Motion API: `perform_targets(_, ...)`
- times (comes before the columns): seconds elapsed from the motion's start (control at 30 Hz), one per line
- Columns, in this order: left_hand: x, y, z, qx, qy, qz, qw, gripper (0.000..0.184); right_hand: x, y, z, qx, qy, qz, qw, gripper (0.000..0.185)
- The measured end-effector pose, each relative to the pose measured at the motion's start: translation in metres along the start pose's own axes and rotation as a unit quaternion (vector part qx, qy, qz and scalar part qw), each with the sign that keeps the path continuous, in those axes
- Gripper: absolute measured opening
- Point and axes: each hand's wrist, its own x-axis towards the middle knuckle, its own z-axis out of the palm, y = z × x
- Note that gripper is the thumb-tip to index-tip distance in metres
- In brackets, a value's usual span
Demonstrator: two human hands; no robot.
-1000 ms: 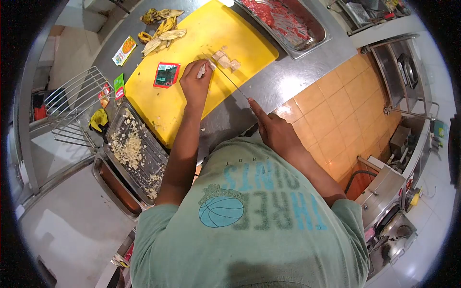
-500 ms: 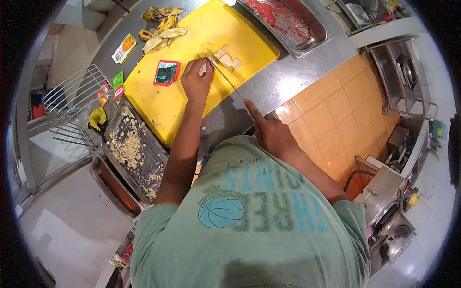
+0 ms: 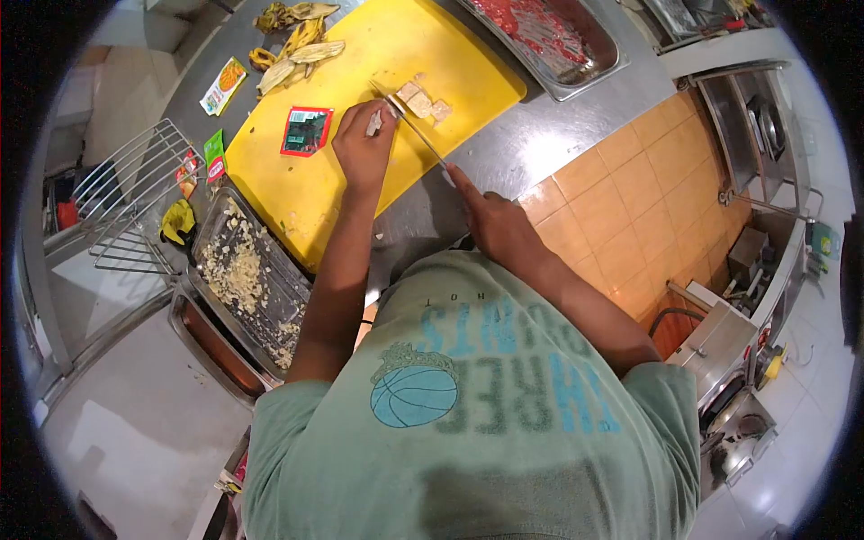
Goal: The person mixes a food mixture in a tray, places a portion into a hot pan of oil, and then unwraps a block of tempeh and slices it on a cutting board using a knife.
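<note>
On the yellow cutting board (image 3: pixel 387 54), my left hand (image 3: pixel 364 148) is closed around a small pale block of food (image 3: pixel 374 123), whose exact kind I cannot make out. My right hand (image 3: pixel 497 223) grips a knife (image 3: pixel 418 132) near the board's front edge, its index finger stretched along the blade's back. The blade lies right beside my left fingertips. Several pale cut pieces (image 3: pixel 416 101) rest just beyond the blade. A red and dark green packet (image 3: pixel 306 131) lies flat on the board, left of my left hand.
Banana peels (image 3: pixel 310 52) lie at the board's far left corner. A tray of chopped pale bits (image 3: pixel 236 265) stands at the left, with a wire rack (image 3: pixel 135 193) behind. At the far right is a metal pan (image 3: pixel 585 76) with red residue. A yellow packet (image 3: pixel 223 86) sits on the steel table.
My right hand and the knife have shifted slightly left and up. My left hand has moved a little left, still holding the pale block. The whole view has shifted slightly.
</note>
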Motion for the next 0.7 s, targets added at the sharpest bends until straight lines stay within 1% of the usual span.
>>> perform_targets(0.07, 0.001, 0.0, 0.0, 0.004, 0.003, 0.006, 1.0, 0.012, 0.008, 0.008, 0.01, 0.006, 0.022, -0.018, 1.0, 0.067)
perform_targets(0.27, 0.001, 0.0, -0.002, -0.003, -0.006, 0.019, 1.0, 0.013, 0.005, 0.013, 0.017, 0.021, 0.031, -0.022, 0.999, 0.066)
perform_targets(0.3, 0.0, 0.0, -0.004, 0.002, -0.015, 0.017, 1.0, 0.014, 0.002, 0.011, 0.013, 0.017, 0.025, -0.012, 0.999, 0.065)
perform_targets(0.37, 0.001, -0.001, -0.007, 0.028, -0.026, 0.041, 0.998, 0.014, -0.006, 0.003, 0.004, 0.01, 0.011, 0.004, 1.0, 0.064)
perform_targets(0.5, 0.004, 0.0, -0.014, 0.067, -0.046, 0.062, 0.995, 0.013, -0.017, 0.006, -0.001, 0.026, 0.01, -0.001, 1.0, 0.061)
perform_targets(0.6, 0.005, 0.001, -0.014, 0.036, -0.051, 0.031, 0.998, 0.012, -0.02, 0.005, -0.003, 0.017, 0.03, -0.01, 0.999, 0.059)
perform_targets(0.7, 0.005, 0.003, -0.015, 0.026, -0.048, 0.03, 0.998, 0.011, -0.021, -0.001, -0.005, -0.001, 0.029, 0.002, 1.0, 0.059)
